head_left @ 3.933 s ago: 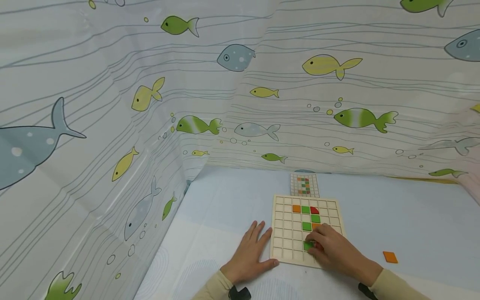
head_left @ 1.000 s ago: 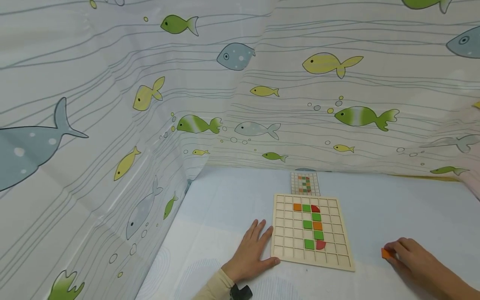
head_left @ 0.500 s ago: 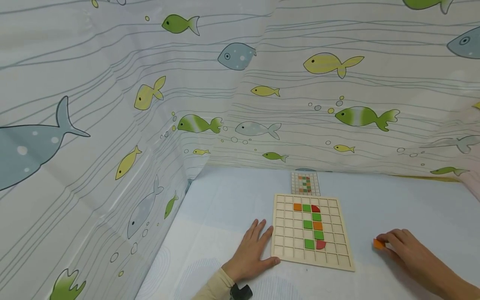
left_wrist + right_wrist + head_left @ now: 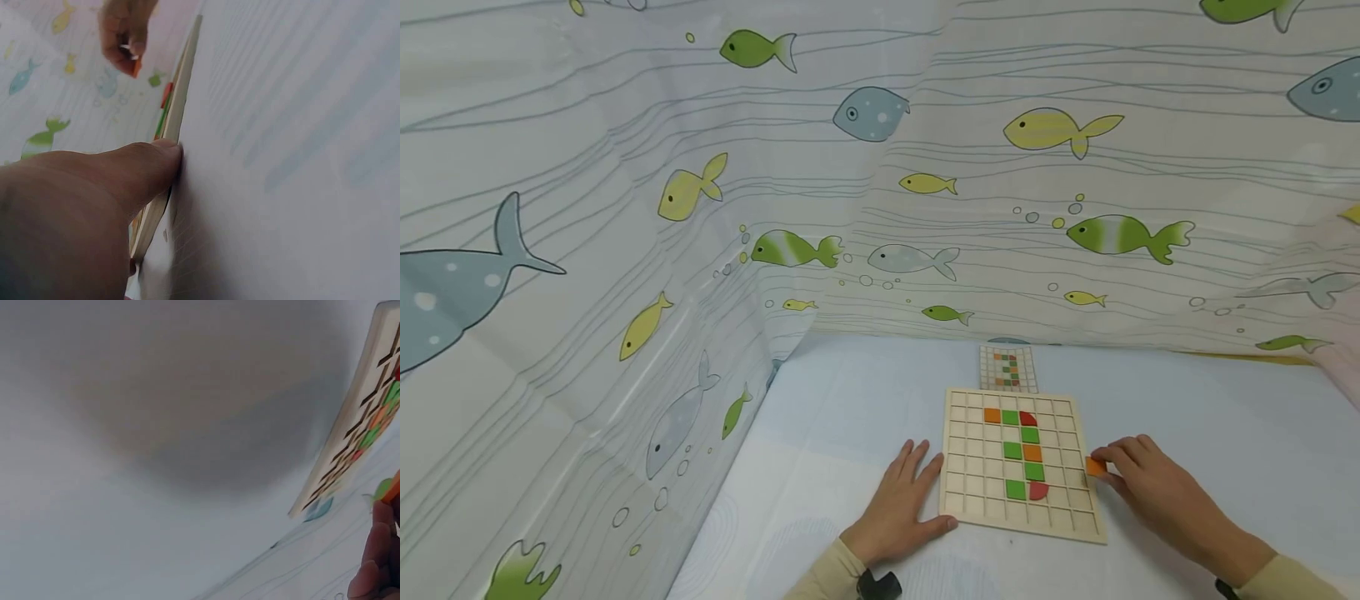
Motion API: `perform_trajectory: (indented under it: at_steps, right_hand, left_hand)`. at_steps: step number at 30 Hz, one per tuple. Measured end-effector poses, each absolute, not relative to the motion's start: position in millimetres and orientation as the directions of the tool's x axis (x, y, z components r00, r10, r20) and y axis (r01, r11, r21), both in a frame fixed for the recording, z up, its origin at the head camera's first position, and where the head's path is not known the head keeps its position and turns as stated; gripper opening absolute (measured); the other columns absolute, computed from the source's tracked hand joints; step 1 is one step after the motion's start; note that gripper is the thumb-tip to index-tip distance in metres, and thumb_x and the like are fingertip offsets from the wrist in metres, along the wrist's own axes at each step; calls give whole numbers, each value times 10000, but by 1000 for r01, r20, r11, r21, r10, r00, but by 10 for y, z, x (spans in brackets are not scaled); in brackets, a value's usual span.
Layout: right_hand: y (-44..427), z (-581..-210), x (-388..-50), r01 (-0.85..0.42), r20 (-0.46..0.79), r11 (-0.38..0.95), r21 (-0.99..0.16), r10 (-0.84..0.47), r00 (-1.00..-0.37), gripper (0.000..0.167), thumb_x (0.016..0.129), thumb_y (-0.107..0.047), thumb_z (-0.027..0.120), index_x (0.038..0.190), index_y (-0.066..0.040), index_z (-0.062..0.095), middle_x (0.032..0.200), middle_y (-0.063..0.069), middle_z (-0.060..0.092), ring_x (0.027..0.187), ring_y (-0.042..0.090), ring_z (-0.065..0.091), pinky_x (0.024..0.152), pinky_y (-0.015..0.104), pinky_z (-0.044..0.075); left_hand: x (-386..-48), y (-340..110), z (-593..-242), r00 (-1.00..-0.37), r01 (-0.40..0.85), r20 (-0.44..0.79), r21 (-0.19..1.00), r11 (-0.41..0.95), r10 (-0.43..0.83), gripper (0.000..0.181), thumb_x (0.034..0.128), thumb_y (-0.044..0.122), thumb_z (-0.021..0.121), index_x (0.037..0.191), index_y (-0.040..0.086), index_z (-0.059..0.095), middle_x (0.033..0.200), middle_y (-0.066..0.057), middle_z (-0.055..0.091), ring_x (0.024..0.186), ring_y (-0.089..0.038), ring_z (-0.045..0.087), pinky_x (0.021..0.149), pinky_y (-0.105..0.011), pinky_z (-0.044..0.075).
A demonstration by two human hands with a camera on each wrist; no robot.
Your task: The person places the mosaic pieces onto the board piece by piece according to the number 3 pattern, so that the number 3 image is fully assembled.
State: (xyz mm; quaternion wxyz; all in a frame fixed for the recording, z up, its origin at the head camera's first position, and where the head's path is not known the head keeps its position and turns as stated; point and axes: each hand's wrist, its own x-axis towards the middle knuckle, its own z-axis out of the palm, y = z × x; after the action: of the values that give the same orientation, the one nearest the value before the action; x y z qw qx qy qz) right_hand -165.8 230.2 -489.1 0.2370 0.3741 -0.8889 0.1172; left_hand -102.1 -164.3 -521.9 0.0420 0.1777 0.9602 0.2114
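Observation:
Between thumb and fingers my right hand (image 4: pixel 1165 496) pinches an orange square tile (image 4: pixel 1096 467), held at the right edge of the wooden grid board (image 4: pixel 966 475). The same tile (image 4: pixel 392 487) shows at the right border of the right wrist view. On the board sit green tiles (image 4: pixel 1034 472), orange tiles (image 4: pixel 1032 452) and two red rounded tiles (image 4: pixel 1038 491). My left hand (image 4: pixel 895 508) lies with fingers spread at the board's left edge, its thumb against the near-left corner. In the left wrist view that thumb (image 4: pixel 137 165) touches the board's side (image 4: pixel 181 94).
Behind the board lies a small pattern card (image 4: pixel 1007 369) printed with a grid and coloured squares. A pale blue and white cloth (image 4: pixel 1217 433) covers the table. A fish-print sheet (image 4: pixel 970 233) rises at the back and left.
My right hand left the board's red tile, picked up the orange tile from the cloth at the right, and has carried it left to the board's edge. My left hand has stayed put.

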Motion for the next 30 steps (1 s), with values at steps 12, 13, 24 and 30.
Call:
perform_trajectory:
  at_steps: [12, 13, 24, 30]
  right_hand:
    - [1783, -4796, -1657, -784, 490, 614, -94, -657, -573, 272, 1042, -371, 683, 1144, -120, 713, 1108, -23, 675, 958, 94, 543, 719, 264, 565]
    - [1755, -4801, -1654, -787, 487, 609, -98, -661, -572, 255, 976, -300, 779, 1144, -119, 714, 1104, -26, 672, 960, 91, 540, 723, 261, 564]
    - [1472, -4908, -1626, -803, 499, 584, -122, -663, -558, 406, 772, -168, 947, 1106, -137, 718, 1054, -31, 667, 935, 92, 546, 728, 268, 571]
    - [1333, -4966, -1606, -809, 518, 573, -128, -657, -547, 384, 767, -204, 948, 1069, -157, 715, 1021, -59, 666, 895, 78, 536, 704, 249, 557]
  left_hand:
    - [-1010, -1636, -5224, -933, 323, -1, 436, 840, 359, 881, 996, 617, 640, 1666, 125, 345, 1753, -157, 239, 1635, -409, 175, 1280, -601, 272]
    - [-1010, -1636, -5225, -933, 325, 2, 434, 840, 360, 882, 997, 620, 636, 1667, 127, 343, 1753, -157, 238, 1636, -409, 174, 1280, -600, 273]
    - [-1015, -1646, -5223, -937, 306, -22, 433, 848, 350, 889, 993, 628, 632, 1674, 143, 330, 1763, -137, 222, 1646, -385, 155, 1291, -586, 260]
    - [-1013, -1653, -5208, -935, 311, -21, 436, 845, 354, 886, 996, 625, 630, 1672, 134, 335, 1760, -145, 227, 1643, -395, 160, 1288, -591, 264]
